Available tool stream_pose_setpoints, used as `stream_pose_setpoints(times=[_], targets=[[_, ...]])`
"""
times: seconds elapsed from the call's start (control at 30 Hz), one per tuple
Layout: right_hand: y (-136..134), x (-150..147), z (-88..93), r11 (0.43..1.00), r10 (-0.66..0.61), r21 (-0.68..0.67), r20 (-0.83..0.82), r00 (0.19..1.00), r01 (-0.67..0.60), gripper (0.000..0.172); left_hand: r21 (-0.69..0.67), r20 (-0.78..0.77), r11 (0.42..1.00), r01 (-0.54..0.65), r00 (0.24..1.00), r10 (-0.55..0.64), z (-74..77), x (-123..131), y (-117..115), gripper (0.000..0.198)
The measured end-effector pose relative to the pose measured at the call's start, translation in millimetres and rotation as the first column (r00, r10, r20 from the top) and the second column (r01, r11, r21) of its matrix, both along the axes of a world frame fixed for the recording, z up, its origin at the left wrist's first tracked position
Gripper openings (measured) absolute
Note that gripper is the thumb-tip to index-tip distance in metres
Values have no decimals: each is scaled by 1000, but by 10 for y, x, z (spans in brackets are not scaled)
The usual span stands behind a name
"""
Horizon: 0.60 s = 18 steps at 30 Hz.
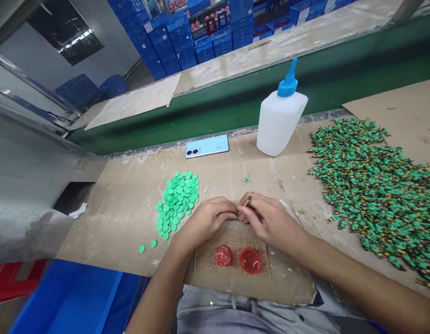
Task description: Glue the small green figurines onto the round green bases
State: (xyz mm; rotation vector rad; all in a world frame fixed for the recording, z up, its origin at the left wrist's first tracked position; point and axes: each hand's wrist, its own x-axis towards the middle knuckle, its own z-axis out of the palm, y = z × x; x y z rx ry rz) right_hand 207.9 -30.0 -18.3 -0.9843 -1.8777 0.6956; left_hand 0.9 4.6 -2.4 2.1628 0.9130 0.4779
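My left hand (208,220) and my right hand (268,220) meet above a small cardboard pad (232,260) at the near edge of the workbench. The left fingers are curled in a pinch against a small green piece that I can barely see. In my right hand a thin metal tool (248,199) is pinched, its tip pointing down to where the fingers meet. Two red caps (237,258) lie on the pad just below the hands. A heap of green discs (176,199) lies left of my left hand.
A white glue bottle (280,116) with a blue nozzle stands behind the hands. A light blue phone (207,146) lies at the bench's far edge. A large heap of green-and-yellow pieces (375,185) covers the right. A green conveyor (235,97) runs beyond. A blue crate (72,301) sits lower left.
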Motion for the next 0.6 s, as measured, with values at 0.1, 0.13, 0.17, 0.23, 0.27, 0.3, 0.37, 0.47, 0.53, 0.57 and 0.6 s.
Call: stream_pose_setpoints(times=[0.1, 0.13, 0.17, 0.23, 0.27, 0.3, 0.37, 0.47, 0.53, 0.57, 0.6], targets=[[2, -20, -14, 1000, -2, -6, -2, 1000, 2, 24, -10, 6, 1000, 6, 1000, -6, -10, -2, 27, 17], [1, -29, -22, 1000, -3, -5, -4, 1000, 3, 24, -13, 6, 1000, 8, 1000, -8, -13, -4, 34, 17], [-2, -37, -30, 1000, -5, -4, -8, 1000, 4, 24, -16, 7, 1000, 10, 1000, -10, -18, -6, 40, 17], [-16, -52, -43, 1000, -8, 1, -21, 1000, 8, 25, -17, 7, 1000, 12, 1000, -12, -29, -14, 48, 16], [-26, -54, -48, 1000, -8, 4, -31, 999, 8, 25, -15, 8, 1000, 13, 1000, -13, -35, -17, 50, 16], [-36, -52, -51, 1000, -8, 5, -42, 999, 8, 25, -12, 9, 1000, 13, 1000, -13, -40, -21, 53, 15], [-56, -28, -51, 1000, -19, 1, -74, 997, 20, 25, -3, 9, 1000, 14, 1000, -14, -46, -23, 56, 14], [-75, 43, -38, 995, -102, -33, -144, 984, 99, 22, 7, 8, 1000, 18, 1000, -19, -47, -18, 57, 12], [-80, 88, -29, 988, -155, -58, -181, 971, 147, 21, 7, 7, 1000, 20, 1000, -20, -44, -12, 55, 12], [-82, 103, -29, 986, -160, -64, -186, 969, 151, 22, 5, 6, 1000, 20, 1000, -20, -43, -10, 53, 12], [-84, 110, -32, 988, -152, -64, -183, 971, 142, 23, 2, 6, 1000, 20, 1000, -20, -41, -8, 52, 12]])
